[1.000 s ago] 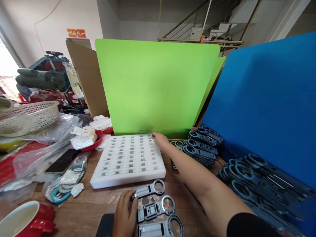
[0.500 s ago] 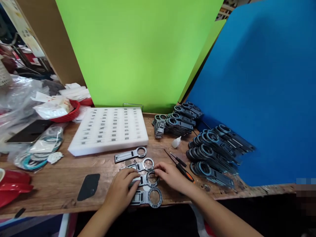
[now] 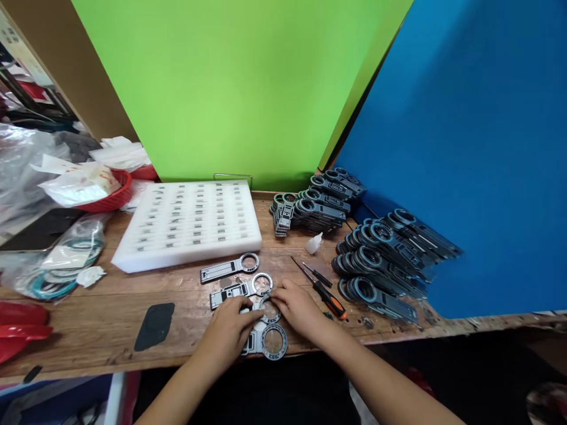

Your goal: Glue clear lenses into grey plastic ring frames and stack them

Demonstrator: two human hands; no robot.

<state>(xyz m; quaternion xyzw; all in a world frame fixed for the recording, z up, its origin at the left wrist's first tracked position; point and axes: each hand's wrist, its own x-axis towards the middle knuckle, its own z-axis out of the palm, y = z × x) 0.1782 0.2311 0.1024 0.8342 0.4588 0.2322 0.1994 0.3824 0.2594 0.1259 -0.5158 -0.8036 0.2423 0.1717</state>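
Observation:
Four grey flat parts, each with a ring at one end, lie in a column before me. My left hand (image 3: 227,328) is closed on the third ring-ended part (image 3: 277,316), thumb and index finger at the ring's left side, covering most of its flat body. Pinched at the upper right of the same ring is my right hand (image 3: 297,307); its fingertips hide whether anything small is between them. Nearest me lies another ring-ended part (image 3: 276,355), partly under my left hand. Above my hands are a part with an open frame (image 3: 241,290) and the farthest one (image 3: 225,270).
A white foam block (image 3: 190,254) holding rows of small metal pieces stands behind. Stacked ring-ended parts (image 3: 381,301) fill the right side. Two screwdrivers (image 3: 330,300) and a small white bottle (image 3: 314,243) lie between. A dark flat pad (image 3: 155,326) is at left.
The whole view has shifted slightly. My left hand has moved toward the ring, with its thumb and index finger now nearer my right hand, uncovering more of the second part.

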